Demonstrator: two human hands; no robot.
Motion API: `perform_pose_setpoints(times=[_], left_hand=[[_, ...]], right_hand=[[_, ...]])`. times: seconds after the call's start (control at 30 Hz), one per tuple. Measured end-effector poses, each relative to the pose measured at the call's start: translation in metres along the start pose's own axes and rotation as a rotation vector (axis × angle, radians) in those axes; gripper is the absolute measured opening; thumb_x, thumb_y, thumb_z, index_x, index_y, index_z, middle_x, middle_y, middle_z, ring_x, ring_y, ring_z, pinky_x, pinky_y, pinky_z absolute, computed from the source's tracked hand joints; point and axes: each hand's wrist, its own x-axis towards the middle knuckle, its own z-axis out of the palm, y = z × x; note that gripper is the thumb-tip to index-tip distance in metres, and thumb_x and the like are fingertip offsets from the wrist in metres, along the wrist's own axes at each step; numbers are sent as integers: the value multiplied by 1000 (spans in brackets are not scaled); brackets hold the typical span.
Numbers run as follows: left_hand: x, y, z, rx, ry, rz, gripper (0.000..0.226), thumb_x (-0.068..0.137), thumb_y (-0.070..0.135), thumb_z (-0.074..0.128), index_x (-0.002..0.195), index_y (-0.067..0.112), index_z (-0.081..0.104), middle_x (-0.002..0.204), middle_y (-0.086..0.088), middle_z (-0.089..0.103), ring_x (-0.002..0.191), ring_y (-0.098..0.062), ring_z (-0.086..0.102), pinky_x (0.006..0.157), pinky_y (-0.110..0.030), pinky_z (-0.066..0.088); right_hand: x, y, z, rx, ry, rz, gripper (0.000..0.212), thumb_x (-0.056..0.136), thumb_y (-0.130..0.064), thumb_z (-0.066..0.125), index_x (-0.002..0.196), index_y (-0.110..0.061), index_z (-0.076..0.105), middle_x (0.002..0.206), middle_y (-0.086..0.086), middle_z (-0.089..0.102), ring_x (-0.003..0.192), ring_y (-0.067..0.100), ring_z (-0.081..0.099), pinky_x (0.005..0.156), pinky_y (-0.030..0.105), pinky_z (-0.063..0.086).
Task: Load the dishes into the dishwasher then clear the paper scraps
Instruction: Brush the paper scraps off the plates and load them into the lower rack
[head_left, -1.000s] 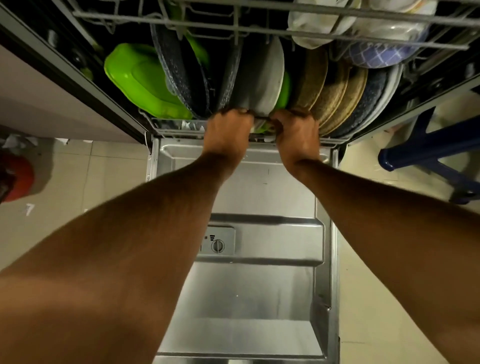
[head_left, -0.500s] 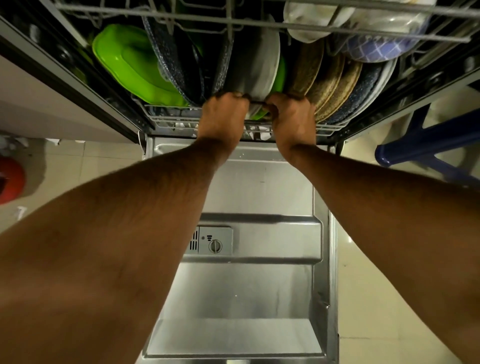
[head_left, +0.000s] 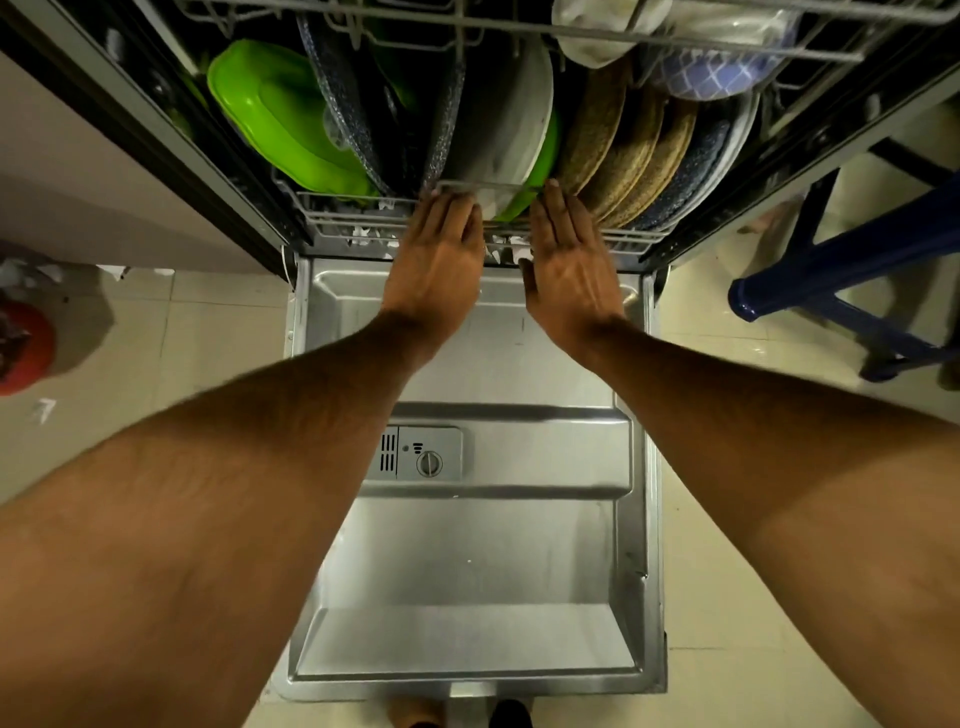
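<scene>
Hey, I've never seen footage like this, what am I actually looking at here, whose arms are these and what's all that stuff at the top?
This is one picture from a camera worn on a person's head, looking forward and down, so the two bare arms are the wearer's own. They stand at an open dishwasher; its steel door lies flat below them. The left hand and right hand are both flat, fingers straight, fingertips against the front handle of the lower rack. Neither hand holds anything. The rack carries dishes on edge: a green tray, dark speckled plates, a white plate and brown speckled plates. An upper rack above holds bowls. On the floor lie paper scraps, with a blue stool to the right.
</scene>
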Motion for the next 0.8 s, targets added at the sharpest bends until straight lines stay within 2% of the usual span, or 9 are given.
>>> perform_pose_setpoints(times=[0.1, 0.23, 0.4, 0.53, 0.67, 0.73, 0.8], left_hand=[[-27, 3, 6, 10, -25, 15, 48, 98, 8, 31, 143, -4, 39, 145, -24, 43, 137, -37, 41, 118, -50, 30], [-70, 9, 2, -62, -35, -37, 50, 100, 12, 39, 148, -1, 32, 146, -22, 42, 138, -35, 39, 120, -48, 28], [-135, 19, -7, -76, -138, -48, 56, 103, 25, 45, 150, 0, 29, 151, -22, 40, 143, -35, 35, 123, -47, 24], [-188, 26, -16, -59, -211, -52, 62, 104, 31, 43, 154, 0, 23, 156, -22, 33, 148, -35, 28, 125, -47, 19], [-244, 34, -18, -49, -280, -67, 62, 108, 35, 27, 157, 1, 9, 164, -22, 15, 153, -35, 12, 125, -46, 3], [-273, 42, -14, -22, -300, -90, 61, 108, 35, 23, 157, 1, 8, 163, -23, 15, 153, -36, 12, 125, -47, 3], [-304, 51, -9, -15, -317, -108, 61, 107, 33, 25, 157, 1, 11, 163, -22, 19, 152, -36, 16, 126, -47, 4]], right_hand=[[-22, -8, -2, -42, -47, -12, 73, 96, -19, 60, 156, 4, 25, 160, 26, 29, 147, 40, 30, 123, 49, 28], [-55, -24, -9, -88, -116, -6, 79, 96, -32, 61, 155, 3, 23, 154, 24, 32, 143, 39, 32, 120, 50, 32], [-105, -48, -15, -75, -192, 28, 80, 96, -33, 62, 155, 3, 23, 156, 24, 32, 146, 38, 30, 120, 49, 33], [-150, -67, -18, -59, -235, 60, 78, 98, -32, 60, 157, 1, 20, 159, 21, 28, 149, 37, 26, 122, 50, 29], [-202, -89, -13, -66, -300, 79, 75, 102, -34, 54, 158, -1, 17, 163, 20, 24, 152, 37, 21, 124, 49, 25], [-231, -97, -6, -55, -351, 84, 73, 105, -37, 47, 159, -2, 13, 166, 19, 18, 154, 36, 14, 126, 48, 19], [-262, -105, -1, -34, -375, 80, 72, 105, -35, 48, 159, -1, 14, 165, 20, 19, 154, 36, 15, 126, 49, 20]])
